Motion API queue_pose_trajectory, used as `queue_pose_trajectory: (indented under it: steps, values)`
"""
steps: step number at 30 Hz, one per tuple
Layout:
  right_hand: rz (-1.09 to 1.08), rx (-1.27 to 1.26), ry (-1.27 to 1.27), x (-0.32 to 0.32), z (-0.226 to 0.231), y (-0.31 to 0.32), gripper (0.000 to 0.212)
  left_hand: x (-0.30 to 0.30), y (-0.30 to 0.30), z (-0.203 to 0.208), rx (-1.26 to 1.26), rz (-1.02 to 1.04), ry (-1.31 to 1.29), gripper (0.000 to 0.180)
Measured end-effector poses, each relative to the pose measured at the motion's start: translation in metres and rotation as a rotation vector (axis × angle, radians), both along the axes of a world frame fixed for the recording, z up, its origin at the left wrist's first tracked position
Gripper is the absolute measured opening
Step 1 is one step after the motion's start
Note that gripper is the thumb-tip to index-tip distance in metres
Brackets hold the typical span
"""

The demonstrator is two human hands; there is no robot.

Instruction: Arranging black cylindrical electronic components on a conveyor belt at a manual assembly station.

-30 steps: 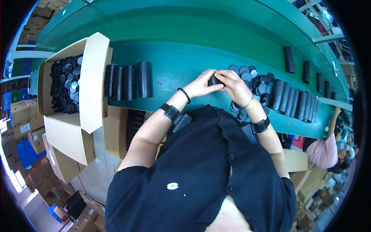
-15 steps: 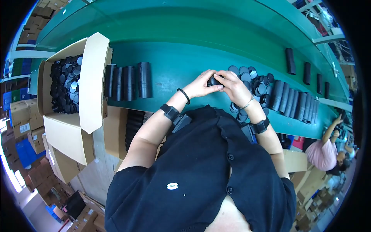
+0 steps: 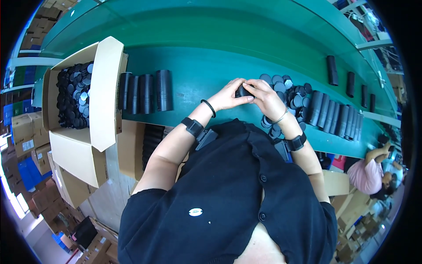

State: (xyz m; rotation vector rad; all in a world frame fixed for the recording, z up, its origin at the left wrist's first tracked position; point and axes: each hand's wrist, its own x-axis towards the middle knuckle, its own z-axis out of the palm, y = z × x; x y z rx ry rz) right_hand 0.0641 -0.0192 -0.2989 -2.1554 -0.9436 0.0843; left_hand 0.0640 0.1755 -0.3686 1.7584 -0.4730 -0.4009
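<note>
Both my hands close around a black tube (image 3: 242,91) above the green table, with its round end turned up toward me. My left hand (image 3: 229,96) wraps its left side, and the thumb reaches across the near side. From the right, my right hand (image 3: 266,97) grips the same piece, its fingers over the top end. Most of the tube's body is hidden by the fingers. Just right of my right hand lies a loose heap of round black discs (image 3: 298,100), some grey-faced. Beyond the heap, a row of black tubes (image 3: 334,116) lies side by side.
An open cardboard box (image 3: 105,94) full of black discs (image 3: 74,97) stands at the left. Several black tubes (image 3: 164,90) lie beside it. Spaced tubes (image 3: 332,70) rest on the darker green strip at far right. A co-worker in pink (image 3: 367,176) is at right.
My hands keep nearly the same grip and place. The spaced tubes on the far strip have shifted slightly right and nearer. The co-worker's arms have moved.
</note>
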Motion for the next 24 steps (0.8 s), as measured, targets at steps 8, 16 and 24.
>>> queue_pose_trajectory:
  steps: [8,16,24]
  values:
    - [0.029,-0.109,-0.04,0.003,0.009,0.003,0.048,0.001,0.0,0.006,0.026,-0.01,0.026,0.064]
    - [-0.024,-0.012,0.036,-0.001,0.005,-0.002,0.046,0.001,-0.003,0.0,0.002,0.003,-0.003,0.068]
    - [0.003,-0.058,-0.016,0.001,0.006,0.001,0.045,0.003,-0.002,0.002,0.038,-0.019,-0.002,0.068]
